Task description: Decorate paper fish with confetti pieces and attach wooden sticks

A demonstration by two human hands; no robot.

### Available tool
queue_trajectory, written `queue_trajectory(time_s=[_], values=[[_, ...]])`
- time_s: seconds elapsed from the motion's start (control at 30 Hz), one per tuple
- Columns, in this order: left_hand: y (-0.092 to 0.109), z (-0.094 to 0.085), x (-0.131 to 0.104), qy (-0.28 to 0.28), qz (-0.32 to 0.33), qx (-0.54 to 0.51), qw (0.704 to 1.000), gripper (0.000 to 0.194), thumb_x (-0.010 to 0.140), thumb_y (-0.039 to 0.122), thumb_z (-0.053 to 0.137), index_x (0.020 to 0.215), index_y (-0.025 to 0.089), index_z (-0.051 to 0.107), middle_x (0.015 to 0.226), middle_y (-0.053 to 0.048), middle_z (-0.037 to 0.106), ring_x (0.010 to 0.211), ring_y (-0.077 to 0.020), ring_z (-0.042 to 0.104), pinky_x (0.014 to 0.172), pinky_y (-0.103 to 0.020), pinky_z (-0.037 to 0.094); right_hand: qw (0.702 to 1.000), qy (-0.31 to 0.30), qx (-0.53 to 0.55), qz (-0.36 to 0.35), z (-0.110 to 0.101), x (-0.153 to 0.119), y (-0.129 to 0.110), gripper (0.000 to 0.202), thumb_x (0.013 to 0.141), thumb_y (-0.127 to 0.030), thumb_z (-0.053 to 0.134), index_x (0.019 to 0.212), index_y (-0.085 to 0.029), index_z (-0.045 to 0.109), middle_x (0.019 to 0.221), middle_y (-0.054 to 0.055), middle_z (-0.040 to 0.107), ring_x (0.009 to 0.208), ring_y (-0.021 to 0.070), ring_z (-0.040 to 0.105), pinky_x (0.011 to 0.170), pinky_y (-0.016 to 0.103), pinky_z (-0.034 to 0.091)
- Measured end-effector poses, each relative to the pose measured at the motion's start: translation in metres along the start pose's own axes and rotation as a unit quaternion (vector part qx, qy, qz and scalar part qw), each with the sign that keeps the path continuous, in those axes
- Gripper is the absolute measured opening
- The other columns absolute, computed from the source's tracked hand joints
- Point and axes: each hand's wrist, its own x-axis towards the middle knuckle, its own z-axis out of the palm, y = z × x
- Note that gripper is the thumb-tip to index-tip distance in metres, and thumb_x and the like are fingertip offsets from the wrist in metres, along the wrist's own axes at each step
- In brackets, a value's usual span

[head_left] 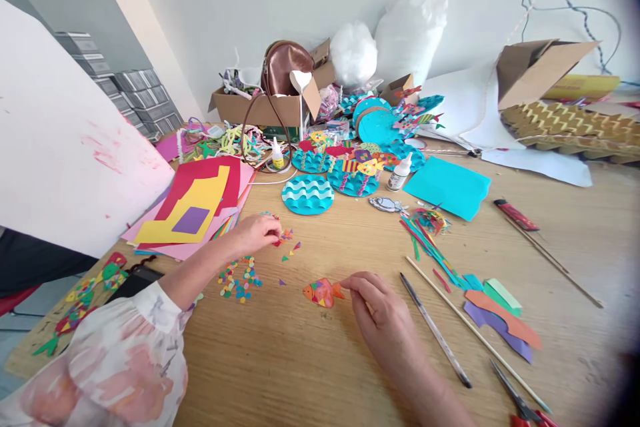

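An orange paper fish (323, 293) with colourful patches lies flat on the wooden table. My right hand (377, 310) has its curled fingers at the fish's tail, the fingertips closed on it. Further left and back, my left hand (260, 235) reaches into a small heap of coloured paper triangles (287, 235). Its fingers are pinched together, and whatever is between them is too small to make out. A few loose triangles (291, 252) lie between the two hands. Small round paper dots (243, 280) are scattered below my left wrist.
Glue bottles (399, 173) stand behind, near blue wavy-topped discs (307, 195). Coloured paper sheets (200, 203) are stacked at left. On the right lie a pen (435, 330), a thin stick (477, 333), scissors (520, 400) and paper scraps (505, 320). A cardboard box (260, 110) stands at the back.
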Motion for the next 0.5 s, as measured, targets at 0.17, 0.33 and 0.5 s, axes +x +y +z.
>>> queue_trajectory(time_s=[0.17, 0.33, 0.5], values=[[0.014, 0.021, -0.007, -0.032, 0.032, 0.02, 0.999, 0.012, 0.074, 0.009, 0.051, 0.078, 0.018, 0.058, 0.077, 0.0, 0.06, 0.075, -0.0138, 0.055, 0.065, -0.021, 0.037, 1.0, -0.009, 0.001, 0.008, -0.001, -0.001, 0.0, 0.024, 0.081, -0.007, 0.038, 0.081, -0.018, 0.06, 0.079, 0.005, 0.063, 0.074, 0.0146, 0.058, 0.064, 0.025, 0.046], [0.017, 0.023, -0.01, -0.035, 0.039, 0.036, 0.998, 0.012, 0.074, 0.008, 0.051, 0.078, 0.018, 0.056, 0.08, 0.0, 0.059, 0.077, -0.0149, 0.055, 0.066, -0.022, 0.037, 1.0, -0.016, 0.007, 0.015, 0.0, -0.001, 0.002, 0.024, 0.081, -0.007, 0.038, 0.081, -0.017, 0.06, 0.079, 0.005, 0.063, 0.074, 0.0145, 0.057, 0.065, 0.024, 0.045], [0.022, 0.02, -0.011, -0.04, 0.03, 0.059, 0.997, 0.009, 0.074, 0.011, 0.051, 0.077, 0.018, 0.055, 0.079, 0.0, 0.057, 0.074, -0.015, 0.053, 0.063, -0.023, 0.035, 1.0, -0.011, 0.01, 0.008, -0.001, -0.001, 0.002, 0.025, 0.08, -0.006, 0.039, 0.081, -0.017, 0.06, 0.08, 0.005, 0.063, 0.075, 0.0147, 0.058, 0.065, 0.024, 0.045]])
